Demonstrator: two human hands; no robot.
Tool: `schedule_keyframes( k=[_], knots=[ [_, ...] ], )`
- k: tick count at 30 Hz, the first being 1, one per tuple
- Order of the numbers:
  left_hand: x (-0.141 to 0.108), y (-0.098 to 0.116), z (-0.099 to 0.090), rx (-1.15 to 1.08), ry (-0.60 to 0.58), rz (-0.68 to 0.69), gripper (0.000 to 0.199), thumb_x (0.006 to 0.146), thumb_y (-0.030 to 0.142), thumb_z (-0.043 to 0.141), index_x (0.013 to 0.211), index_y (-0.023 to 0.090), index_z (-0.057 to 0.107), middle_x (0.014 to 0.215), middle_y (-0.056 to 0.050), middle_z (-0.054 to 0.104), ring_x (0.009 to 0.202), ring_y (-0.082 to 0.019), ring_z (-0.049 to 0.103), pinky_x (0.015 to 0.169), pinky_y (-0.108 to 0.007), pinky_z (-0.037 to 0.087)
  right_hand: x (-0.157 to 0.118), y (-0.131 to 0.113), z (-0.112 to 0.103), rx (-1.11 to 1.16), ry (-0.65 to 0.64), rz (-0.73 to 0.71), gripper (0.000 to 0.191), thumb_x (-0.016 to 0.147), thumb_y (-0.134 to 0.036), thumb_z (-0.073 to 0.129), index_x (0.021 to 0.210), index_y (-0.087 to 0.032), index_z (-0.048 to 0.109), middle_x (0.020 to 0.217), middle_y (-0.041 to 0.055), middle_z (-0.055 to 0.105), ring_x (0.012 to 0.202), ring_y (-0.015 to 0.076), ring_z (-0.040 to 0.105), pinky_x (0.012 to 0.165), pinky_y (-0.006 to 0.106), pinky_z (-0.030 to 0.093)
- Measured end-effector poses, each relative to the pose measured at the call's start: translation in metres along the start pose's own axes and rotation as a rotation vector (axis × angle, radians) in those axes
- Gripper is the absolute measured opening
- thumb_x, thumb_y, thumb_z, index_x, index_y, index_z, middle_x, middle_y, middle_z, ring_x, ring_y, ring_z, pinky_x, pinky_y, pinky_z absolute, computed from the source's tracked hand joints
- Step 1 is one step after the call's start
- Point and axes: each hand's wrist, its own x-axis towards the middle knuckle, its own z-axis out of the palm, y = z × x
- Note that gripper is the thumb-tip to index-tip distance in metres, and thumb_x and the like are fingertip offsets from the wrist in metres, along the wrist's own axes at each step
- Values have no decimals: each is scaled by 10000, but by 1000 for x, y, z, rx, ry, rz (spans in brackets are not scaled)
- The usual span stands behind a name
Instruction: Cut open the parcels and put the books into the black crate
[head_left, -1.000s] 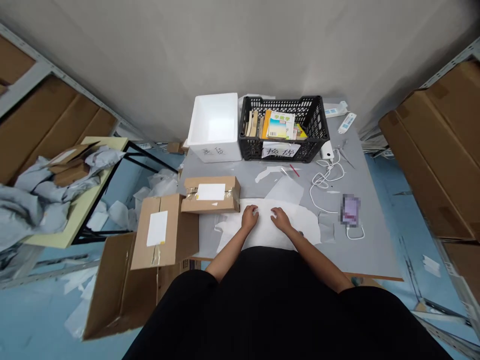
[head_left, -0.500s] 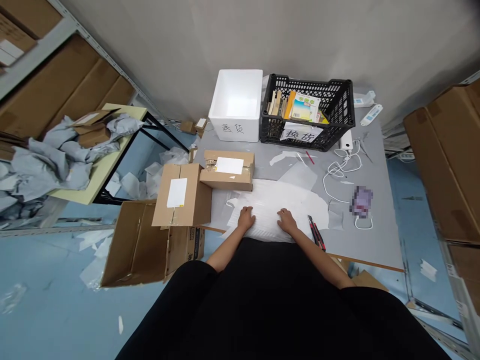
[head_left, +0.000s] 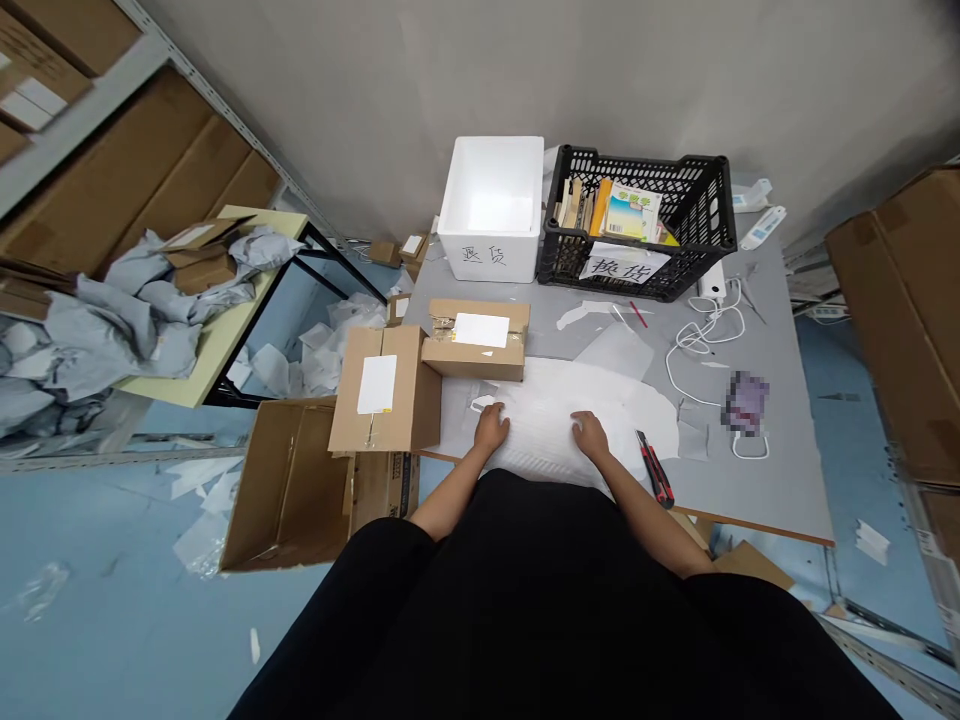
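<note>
On the grey table in front of me lies a white ribbed packing sheet (head_left: 551,395). My left hand (head_left: 492,428) rests on its left part, fingers stretched forward and open. Further right, my right hand (head_left: 590,436) lies on the same sheet, also open, with its fingers pointing inward. Neither hand appears to grip anything. A red and black utility knife (head_left: 655,470) lies to the right of my right hand, apart from it. Beyond my left hand are a small taped carton (head_left: 480,362) and a bigger carton (head_left: 386,390), both with white labels.
A white foam box (head_left: 491,255) and a black crate (head_left: 636,270) with books stand at the back. A cable (head_left: 686,385) runs near a blurred-out device (head_left: 746,402) on the right. An open carton (head_left: 281,490) sits left of the table (head_left: 787,480).
The view has turned slightly left, so the scene sits further right. My left hand has slid a little left over the sheet. My right hand has barely moved relative to the table.
</note>
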Motion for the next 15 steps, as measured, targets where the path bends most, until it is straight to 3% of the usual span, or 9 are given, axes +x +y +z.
schedule_keyframes(
  k=[5, 9, 12, 15],
  knots=[
    [7, 0, -22, -153, 240, -160, 338, 898, 231, 546, 1226, 169, 598, 1235, -141, 618, 1123, -236, 627, 1033, -370, 474, 13, -24, 3, 241, 48, 45, 359, 821, -225, 445, 1097, -203, 673, 1176, 99, 685, 1027, 233, 660, 1008, 433, 504],
    [8, 1, -50, -274, 440, -250, 305, 914, 261, 539, 1201, 183, 608, 1239, -135, 633, 1117, -225, 634, 1025, -356, 476, 30, -52, -1, 344, 44, 50, 326, 799, -257, 468, 1055, -214, 667, 1155, 74, 713, 1007, 210, 673, 1002, 419, 507],
    [10, 0, -74, -361, 574, -295, 316, 953, 302, 494, 1231, 196, 602, 1258, -131, 646, 1164, -220, 628, 1057, -355, 457, 45, -74, -6, 415, 40, 44, 308, 793, -276, 487, 1041, -209, 656, 1148, 85, 717, 1009, 208, 671, 1002, 418, 501],
    [18, -5, -93, -481, 646, -358, 422, 1007, 380, 395, 1367, 204, 528, 1410, -130, 585, 1322, -212, 548, 1129, -354, 407, 61, -96, -8, 498, 62, 34, 320, 803, -304, 499, 1067, -194, 643, 1175, 107, 704, 1014, 200, 662, 1017, 416, 484]
  ],
)
